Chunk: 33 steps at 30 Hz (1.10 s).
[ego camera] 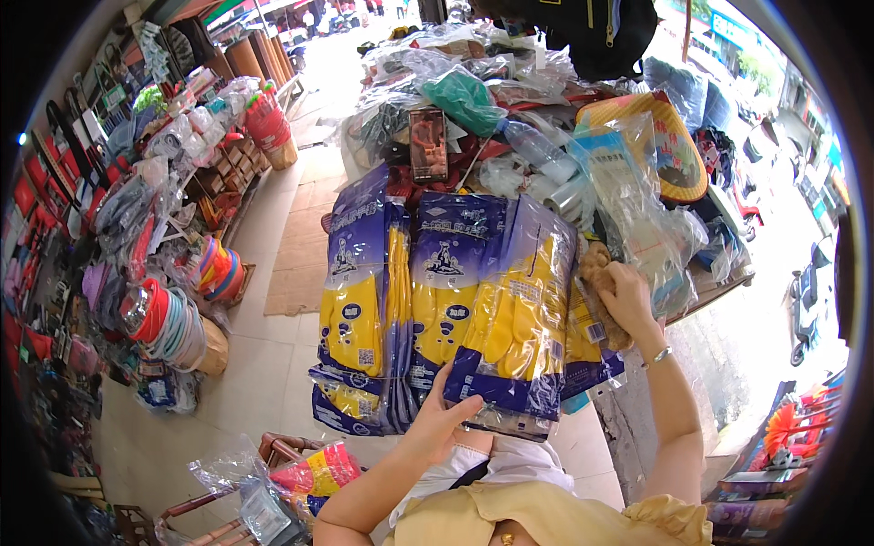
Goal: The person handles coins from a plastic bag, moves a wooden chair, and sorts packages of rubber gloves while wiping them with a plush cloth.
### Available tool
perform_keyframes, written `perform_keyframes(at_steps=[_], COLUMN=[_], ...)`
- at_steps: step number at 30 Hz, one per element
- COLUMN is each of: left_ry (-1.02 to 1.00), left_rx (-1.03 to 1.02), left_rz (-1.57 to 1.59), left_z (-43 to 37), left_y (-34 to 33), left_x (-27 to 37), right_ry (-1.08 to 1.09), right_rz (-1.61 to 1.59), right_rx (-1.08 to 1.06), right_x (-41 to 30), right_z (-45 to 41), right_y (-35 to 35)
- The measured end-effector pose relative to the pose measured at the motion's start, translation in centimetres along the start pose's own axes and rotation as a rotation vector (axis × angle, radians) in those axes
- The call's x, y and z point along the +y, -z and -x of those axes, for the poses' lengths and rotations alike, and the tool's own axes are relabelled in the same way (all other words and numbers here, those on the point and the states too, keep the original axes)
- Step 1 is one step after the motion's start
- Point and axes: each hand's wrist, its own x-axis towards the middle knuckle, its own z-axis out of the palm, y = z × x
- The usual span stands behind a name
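Note:
Several clear and dark-blue packets of yellow rubber gloves (444, 293) lie side by side in front of me. My left hand (444, 413) is at the near edge of the right-centre glove packet (522, 314), thumb spread and touching its blue bottom strip; the rest of its fingers are partly hidden beneath the packets. My right hand (625, 297), with a bracelet at the wrist, has its fingers curled on a brown fuzzy cloth (601, 293) at the right side. Another glove packet (584, 341) lies partly under that cloth.
A phone (428, 145) stands behind the packets, near a plastic bottle (539, 150), a green bag (464, 99) and a yellow woven fan (655, 143). Bagged goods cover the stall beyond. Stacked buckets (218, 269) are at left; a bamboo chair (212, 512) holds packets at lower left.

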Motion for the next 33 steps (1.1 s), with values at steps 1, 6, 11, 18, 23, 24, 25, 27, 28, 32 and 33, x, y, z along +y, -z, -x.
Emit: perform_keyframes(at_steps=[1,6,11,18,23,24,25,27,28,32,33], left_ry=[-0.001,-0.008,0.019,-0.066,-0.010,-0.039,-0.057,-0.049,-0.108,-0.082,-0.040], left_rx=[0.001,-0.007,0.053,0.036,0.037,0.066,0.070,0.086,0.050,0.048,0.106], left_rz=[0.004,-0.003,0.042,-0.043,-0.014,0.021,0.051,0.058,0.144,0.162,0.058], left_z=[-0.3,-0.8,-1.4,-1.3,-1.7,-1.5,-1.4,-1.3,-1.5,-1.5,-1.4], left_y=[0.2,1.4,1.1,1.8,1.3,1.9,2.0,2.7,3.1,3.4,3.2], left_x=[-0.2,-0.6,-1.2,-2.0,-2.1,-1.9,-2.1,-2.3,-3.3,-3.1,-2.6], right_ry=[0.003,0.351,0.996,0.667,0.642,0.601,0.817,1.016,1.079,1.125,1.055], right_rz=[0.002,-0.479,-0.217,-0.201,-0.560,-0.618,-0.622,-0.500,-0.470,-0.360,-0.298], right_rx=[-0.002,0.509,-0.266,0.121,0.025,-0.165,-0.189,-0.319,-0.353,-0.286,-0.231], right_x=[-0.5,-8.1,-15.5,-11.4,-8.2,-11.2,-12.3,-15.0,-15.0,-15.6,-15.9], right_z=[-0.1,1.2,4.5,-9.2,-11.7,-8.9,-6.8,-1.5,1.8,1.0,-1.4], right_y=[0.2,3.5,-0.1,-3.0,-5.7,-4.4,-3.6,-2.1,-2.3,-1.5,-1.1])
